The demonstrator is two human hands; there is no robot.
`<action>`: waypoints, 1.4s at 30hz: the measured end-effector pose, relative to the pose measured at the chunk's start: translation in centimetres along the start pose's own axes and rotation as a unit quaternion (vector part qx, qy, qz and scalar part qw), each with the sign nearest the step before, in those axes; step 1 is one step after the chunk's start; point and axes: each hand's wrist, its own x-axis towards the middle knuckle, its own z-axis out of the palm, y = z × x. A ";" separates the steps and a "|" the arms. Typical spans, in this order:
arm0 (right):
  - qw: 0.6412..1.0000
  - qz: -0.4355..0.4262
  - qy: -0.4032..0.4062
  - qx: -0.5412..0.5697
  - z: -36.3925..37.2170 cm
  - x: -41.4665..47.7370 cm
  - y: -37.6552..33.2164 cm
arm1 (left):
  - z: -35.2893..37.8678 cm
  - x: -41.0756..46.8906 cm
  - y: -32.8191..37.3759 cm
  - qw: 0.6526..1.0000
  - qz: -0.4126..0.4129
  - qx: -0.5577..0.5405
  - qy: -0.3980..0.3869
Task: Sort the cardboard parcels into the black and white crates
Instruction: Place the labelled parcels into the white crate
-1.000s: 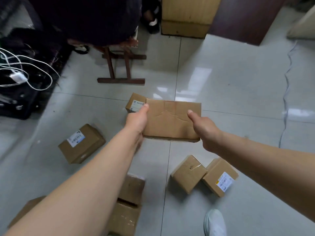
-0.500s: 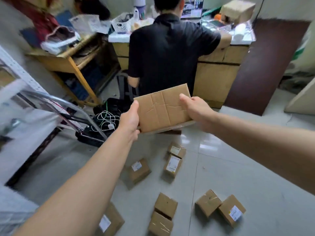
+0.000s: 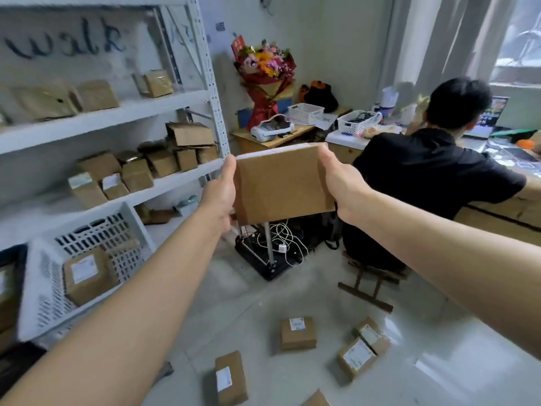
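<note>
I hold a flat cardboard parcel (image 3: 282, 183) out in front of me at chest height. My left hand (image 3: 221, 193) grips its left edge and my right hand (image 3: 341, 183) grips its right edge. A white slatted crate (image 3: 44, 285) stands tilted at the lower left with a labelled parcel (image 3: 87, 273) inside it. A dark crate edge (image 3: 13, 253) shows at the far left, mostly cut off. Several small labelled parcels lie on the floor below, among them one (image 3: 298, 332) in the middle and one (image 3: 229, 378) nearer me.
A white metal shelf rack (image 3: 210, 83) full of boxes fills the left. A person in a black shirt (image 3: 424, 177) sits on a wooden stool (image 3: 371, 279) at the right by a desk. A folding trolley with cables (image 3: 269, 253) stands on the floor behind the parcel.
I have lifted the parcel from floor level and turned left. The view swung from the floor to the shelf rack and the white crate.
</note>
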 end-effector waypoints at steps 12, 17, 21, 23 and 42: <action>0.970 -0.048 -0.237 0.001 18.4 -5.6 -4.2 | -18.8 -4.8 -0.2 0.964 0.001 -0.149 0.220; 0.958 -0.047 -0.283 -0.004 29.1 -7.1 -3.8 | -28.4 -3.1 -1.3 0.955 0.007 -0.153 0.254; 0.949 -0.005 -0.316 0.011 38.3 -7.3 -2.8 | -36.3 -0.5 -2.4 0.955 -0.006 -0.143 0.261; 0.947 0.001 -0.322 0.010 42.6 -7.0 -2.3 | -40.0 1.3 -2.9 0.954 -0.011 -0.151 0.258; 0.956 0.043 -0.284 -0.056 59.1 5.0 -0.3 | -49.8 20.4 -6.3 0.951 -0.054 -0.194 0.233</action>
